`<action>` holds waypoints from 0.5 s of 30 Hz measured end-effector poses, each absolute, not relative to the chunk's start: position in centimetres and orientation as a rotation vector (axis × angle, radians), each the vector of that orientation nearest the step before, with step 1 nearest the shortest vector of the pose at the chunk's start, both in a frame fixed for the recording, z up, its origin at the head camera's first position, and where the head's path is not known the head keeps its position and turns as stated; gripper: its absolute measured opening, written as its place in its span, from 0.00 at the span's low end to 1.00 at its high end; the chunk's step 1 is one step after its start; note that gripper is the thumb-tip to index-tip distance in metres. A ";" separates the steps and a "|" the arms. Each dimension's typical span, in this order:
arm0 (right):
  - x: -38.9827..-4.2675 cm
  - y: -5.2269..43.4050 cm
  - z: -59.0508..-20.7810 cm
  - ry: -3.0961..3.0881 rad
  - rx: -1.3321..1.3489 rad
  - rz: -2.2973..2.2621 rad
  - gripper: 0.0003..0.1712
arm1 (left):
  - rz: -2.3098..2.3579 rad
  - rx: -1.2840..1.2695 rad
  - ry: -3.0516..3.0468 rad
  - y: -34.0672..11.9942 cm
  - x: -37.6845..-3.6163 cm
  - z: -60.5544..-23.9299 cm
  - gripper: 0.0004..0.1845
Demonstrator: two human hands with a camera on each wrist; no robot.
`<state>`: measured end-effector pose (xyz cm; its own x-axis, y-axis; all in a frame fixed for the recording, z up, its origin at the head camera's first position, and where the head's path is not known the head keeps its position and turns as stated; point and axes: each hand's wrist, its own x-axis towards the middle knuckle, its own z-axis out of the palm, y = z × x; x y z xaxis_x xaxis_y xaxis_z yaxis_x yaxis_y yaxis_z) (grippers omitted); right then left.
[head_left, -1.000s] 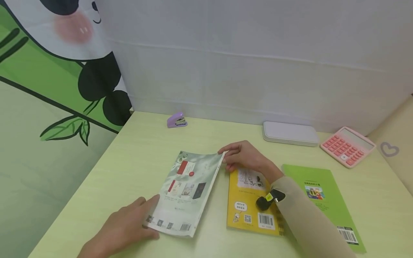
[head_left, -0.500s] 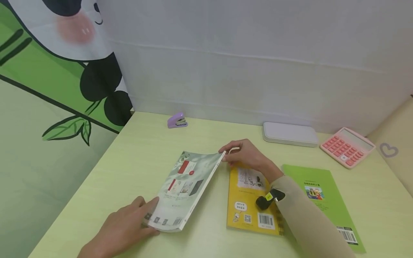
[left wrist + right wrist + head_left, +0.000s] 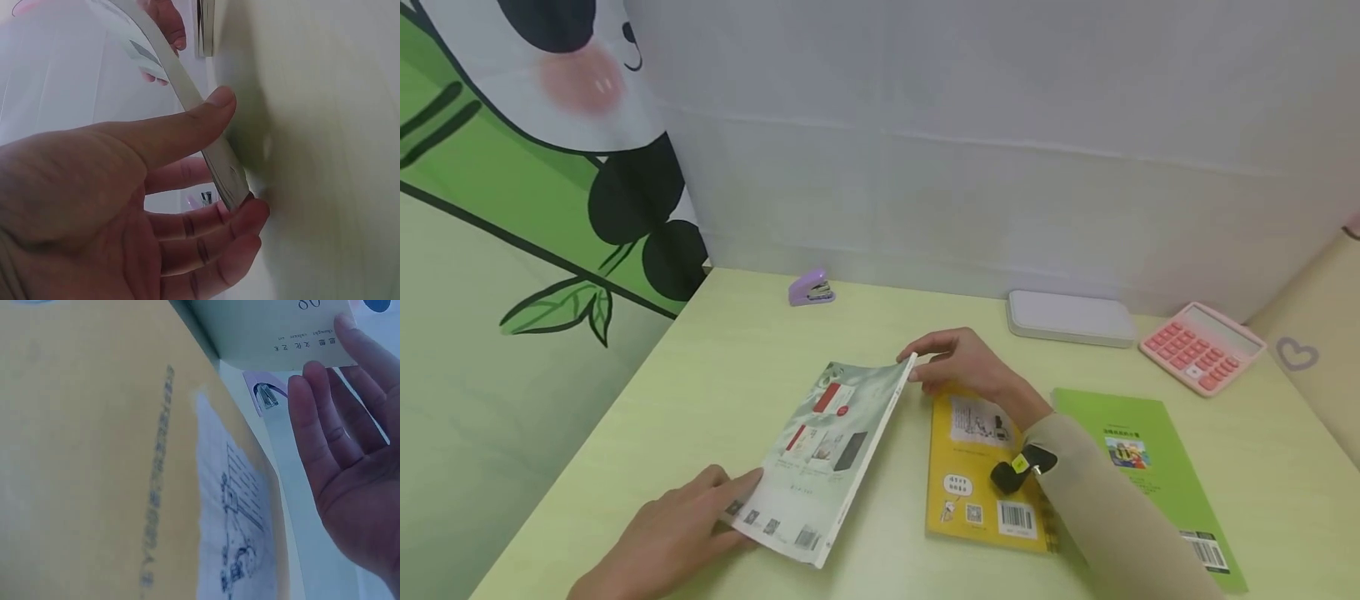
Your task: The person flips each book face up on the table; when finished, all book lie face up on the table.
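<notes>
Tilting on its left edge at the table's [image 3: 715, 350] six o'clock, the grey-green paperback [image 3: 820, 450] is pinched by your left hand [image 3: 662, 542] and right hand [image 3: 970, 367], thumb and fingers clamping opposite corners.

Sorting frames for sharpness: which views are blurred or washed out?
Head view: sharp, evenly lit, with a soft shadow under the tilted pale-green paperback book. Left wrist view: left hand close and soft, background overexposed. Right wrist view: yellow spiral notebook blurred.
</notes>
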<state>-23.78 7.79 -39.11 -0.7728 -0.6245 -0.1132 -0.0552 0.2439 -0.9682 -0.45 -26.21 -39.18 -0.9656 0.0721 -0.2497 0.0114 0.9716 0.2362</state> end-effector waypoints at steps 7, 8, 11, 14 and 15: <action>-23.6 7.5 -38.9 2.115 -0.608 -1.582 0.19 | 0.334 0.088 2.896 -26.3 -0.4 -38.9 0.34; -23.6 7.5 -38.8 2.126 -0.612 -1.590 0.18 | 0.332 0.095 2.904 -26.3 -0.4 -38.8 0.33; -23.7 7.3 -38.6 2.144 -0.631 -1.630 0.17 | 0.337 0.116 2.935 -26.4 -0.4 -38.7 0.29; -23.9 7.1 -38.4 2.151 -0.647 -1.677 0.16 | 0.362 0.112 2.959 -26.6 -0.5 -38.5 0.27; -23.9 7.1 -38.3 2.149 -0.646 -1.695 0.16 | 0.381 0.102 2.965 -26.7 -0.5 -38.4 0.26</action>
